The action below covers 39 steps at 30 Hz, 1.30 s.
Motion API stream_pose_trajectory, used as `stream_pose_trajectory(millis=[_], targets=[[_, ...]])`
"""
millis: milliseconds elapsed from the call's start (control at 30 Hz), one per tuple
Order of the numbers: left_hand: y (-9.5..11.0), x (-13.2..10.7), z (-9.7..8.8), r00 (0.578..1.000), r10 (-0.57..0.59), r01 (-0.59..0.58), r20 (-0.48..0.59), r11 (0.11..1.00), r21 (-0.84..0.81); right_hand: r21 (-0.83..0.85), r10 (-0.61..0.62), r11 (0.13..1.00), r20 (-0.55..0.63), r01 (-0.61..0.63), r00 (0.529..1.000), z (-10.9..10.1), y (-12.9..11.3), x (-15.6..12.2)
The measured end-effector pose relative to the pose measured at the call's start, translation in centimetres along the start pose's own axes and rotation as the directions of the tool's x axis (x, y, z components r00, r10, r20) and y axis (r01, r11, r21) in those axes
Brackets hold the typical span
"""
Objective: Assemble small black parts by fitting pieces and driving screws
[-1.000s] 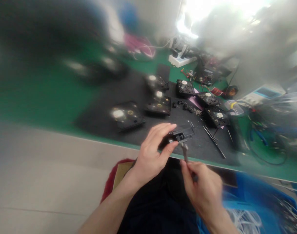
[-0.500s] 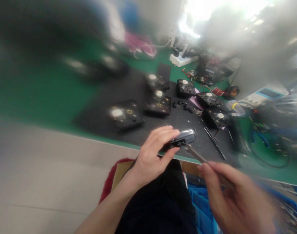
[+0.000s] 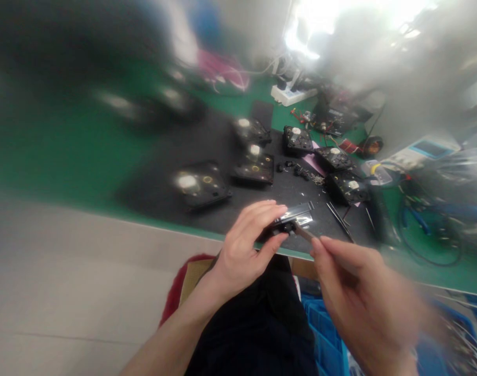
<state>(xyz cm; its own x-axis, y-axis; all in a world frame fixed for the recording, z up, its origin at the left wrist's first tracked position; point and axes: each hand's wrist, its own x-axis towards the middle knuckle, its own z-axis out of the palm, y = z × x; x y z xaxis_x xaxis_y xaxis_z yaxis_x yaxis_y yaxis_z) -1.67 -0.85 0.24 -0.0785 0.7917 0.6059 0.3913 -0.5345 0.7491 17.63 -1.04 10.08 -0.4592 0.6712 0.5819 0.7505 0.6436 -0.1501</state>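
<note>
My left hand (image 3: 248, 237) is closed around a small glossy black plastic housing (image 3: 297, 213), held just above the front edge of the dark mat. Thumb and fingers press on opposite sides of it, and part of the housing is hidden behind them. My right hand (image 3: 363, 292) grips a flat metal open-ended wrench (image 3: 304, 233), whose handle runs back into the palm. The wrench's tip meets a dark round part (image 3: 289, 227) on the housing's near side; the exact contact is too small to make out.
Black square units with pale round discs stand on the dark mat (image 3: 155, 193), among them one (image 3: 205, 183) at left and one (image 3: 348, 186) at right. Small black parts (image 3: 297, 169), thin metal rods (image 3: 340, 222), a power strip (image 3: 293, 95) and a blue crate (image 3: 326, 334) lie around.
My right hand has moved left and slightly up, bringing the wrench in closer against the housing. The housing has tilted a little in my left hand, which otherwise stays put.
</note>
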Motion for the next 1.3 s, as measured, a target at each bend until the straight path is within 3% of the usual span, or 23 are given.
stream_pose_trajectory(millis=[367,600,767,1000,1133,1300], targets=[[0.5,0.0,0.2,1.000,-0.015,0.016,-0.014,1.000,0.027,-0.020,0.069,0.997,-0.092,-0.071,0.993,1.8,-0.8,-2.4],[0.5,0.0,0.3,1.000,-0.018,0.019,-0.021,0.999,0.029,0.195,0.219,0.960,-0.062,-0.203,0.974,4.5,-1.1,-4.0],[0.4,-0.1,0.4,1.000,-0.007,0.008,-0.018,0.999,0.039,0.210,0.253,0.953,-0.165,-0.217,0.953,6.2,-0.9,-5.6],[0.2,-0.4,0.5,1.000,0.023,-0.022,-0.021,0.999,0.036,0.116,0.202,0.977,-0.224,-0.179,0.954,4.2,-1.1,-5.3],[0.1,-0.3,0.4,0.999,0.031,-0.031,-0.027,0.999,0.024,0.033,0.155,0.988,-0.163,-0.152,0.974,3.0,-1.3,-4.5],[0.2,-0.3,0.4,0.999,0.030,-0.030,-0.034,1.000,0.010,0.054,0.160,0.986,-0.091,-0.155,0.983,3.2,-1.3,-4.4]])
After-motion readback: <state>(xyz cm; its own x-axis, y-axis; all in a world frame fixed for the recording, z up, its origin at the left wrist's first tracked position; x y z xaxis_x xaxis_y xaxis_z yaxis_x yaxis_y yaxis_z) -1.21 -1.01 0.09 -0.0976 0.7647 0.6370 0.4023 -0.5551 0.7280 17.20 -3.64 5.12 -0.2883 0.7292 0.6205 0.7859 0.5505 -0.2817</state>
